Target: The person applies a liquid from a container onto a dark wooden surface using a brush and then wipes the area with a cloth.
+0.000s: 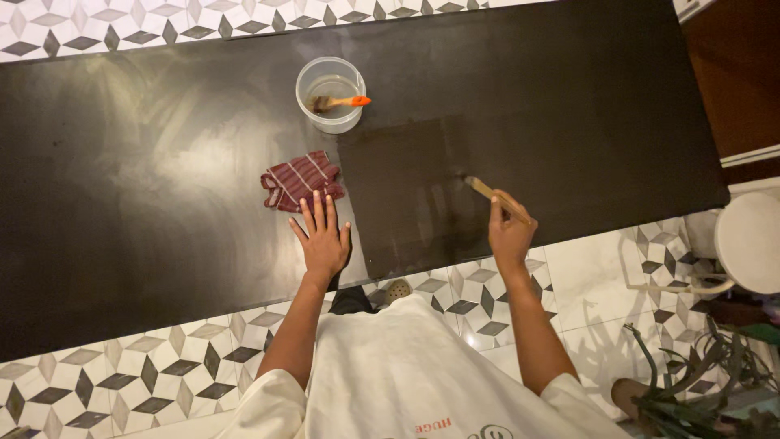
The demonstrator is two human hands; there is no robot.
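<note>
Black and matte, the long surface runs across the view, with a darker, wetter-looking rectangle just ahead of you. Your right hand is closed around the lower end of a wooden-handled paintbrush, whose bristle tip touches the right edge of that darker patch. The brush looks light and stiff; judging by its slim handle, a hold near the bristle end would give more control, while your hold now sits at the far end of the handle. Expect the handle to turn slippery if liquid runs down it.

Your left hand lies flat on the surface, fingers spread and holding nothing, its fingertips touching or just short of a crumpled maroon striped cloth. That cloth is soft and limp and would bunch wherever you pinch it.

Beyond the cloth stands a clear plastic tub with a little liquid and a second brush with an orange handle resting inside. The tub looks light and easy to tip. Patterned floor tiles show on both sides of the surface.
</note>
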